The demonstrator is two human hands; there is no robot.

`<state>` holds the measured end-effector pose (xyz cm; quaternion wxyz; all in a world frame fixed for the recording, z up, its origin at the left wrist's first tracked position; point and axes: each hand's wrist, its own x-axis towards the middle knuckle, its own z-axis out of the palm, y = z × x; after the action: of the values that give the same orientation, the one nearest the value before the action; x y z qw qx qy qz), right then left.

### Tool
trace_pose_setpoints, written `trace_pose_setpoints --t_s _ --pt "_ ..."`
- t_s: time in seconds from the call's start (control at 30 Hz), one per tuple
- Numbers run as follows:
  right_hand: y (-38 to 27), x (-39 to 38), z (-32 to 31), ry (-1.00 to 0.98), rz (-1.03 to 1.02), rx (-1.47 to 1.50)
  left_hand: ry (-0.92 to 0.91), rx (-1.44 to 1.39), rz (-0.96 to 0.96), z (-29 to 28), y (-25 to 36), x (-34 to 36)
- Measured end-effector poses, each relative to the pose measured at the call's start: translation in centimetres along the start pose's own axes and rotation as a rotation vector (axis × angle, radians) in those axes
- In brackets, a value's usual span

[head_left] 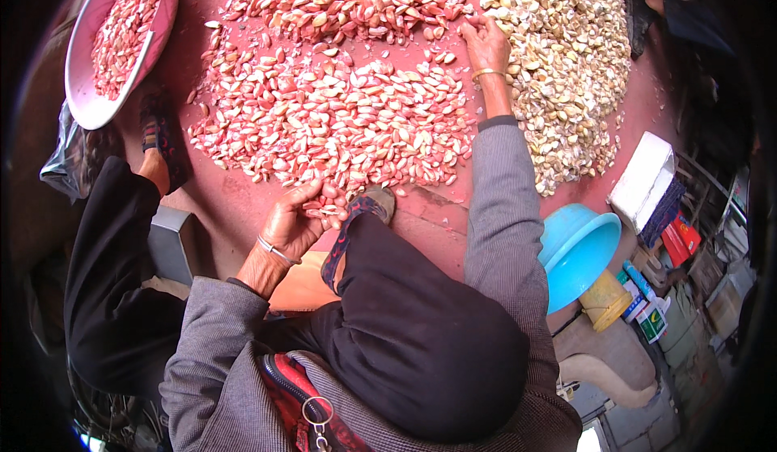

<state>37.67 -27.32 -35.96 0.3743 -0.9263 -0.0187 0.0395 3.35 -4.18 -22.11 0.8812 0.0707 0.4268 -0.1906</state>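
Observation:
In front of me a broad bed of pink and cream clove-shaped pieces (340, 124) is spread over the red floor (417, 225). My left hand (295, 221) is held above its near edge, palm up, fingers curled around several pink clove-shaped pieces (325, 207). Farther off lies a heaped pile of redder pieces (348, 3). My right hand (487, 45) reaches to the right end of that heap, its thumb and fingers drawn together. What is between those fingertips is too small to make out. Beside this hand, on the right, spreads a pile of yellowish-cream pieces (558, 72).
A tilted pink-white basin (89, 100) with more pink pieces stands at far left. To the right are a light-blue basin (579, 250), a yellow bucket (605, 300) and a white box (643, 173). Another person's hand (654, 4) shows at far right.

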Motion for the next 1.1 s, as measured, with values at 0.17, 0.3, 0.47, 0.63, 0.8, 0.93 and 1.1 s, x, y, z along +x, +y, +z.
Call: trace_pose_setpoints --t_s 0.17,0.3,0.47,0.63,0.8,0.93,1.1 --pt "0.6 0.0 0.2 -0.14 0.062 -0.098 0.008 0.01 0.001 -0.2 0.2 0.0" --pt "2.3 -3.2 -0.8 -0.225 0.078 -0.039 -0.021 0.012 0.014 -0.5 0.2 0.1" --pt "1.6 -5.8 -1.9 -0.31 0.032 0.062 -0.002 0.001 -0.011 -0.4 0.1 0.0" --pt "-1.3 -5.4 -0.4 -0.283 -0.137 -0.293 -0.007 -0.006 0.009 0.0 0.1 -0.2" --pt "-1.8 -5.7 -0.2 -0.287 -0.101 -0.339 -0.017 -0.017 0.011 0.2 0.2 -0.1" --pt "-1.9 -7.0 -0.9 -0.297 0.247 0.628 -0.008 0.004 0.01 0.2 0.2 -0.2" --pt "-1.9 -8.7 -2.6 -0.575 0.497 1.413 -0.012 -0.009 0.005 0.2 0.1 -0.2"
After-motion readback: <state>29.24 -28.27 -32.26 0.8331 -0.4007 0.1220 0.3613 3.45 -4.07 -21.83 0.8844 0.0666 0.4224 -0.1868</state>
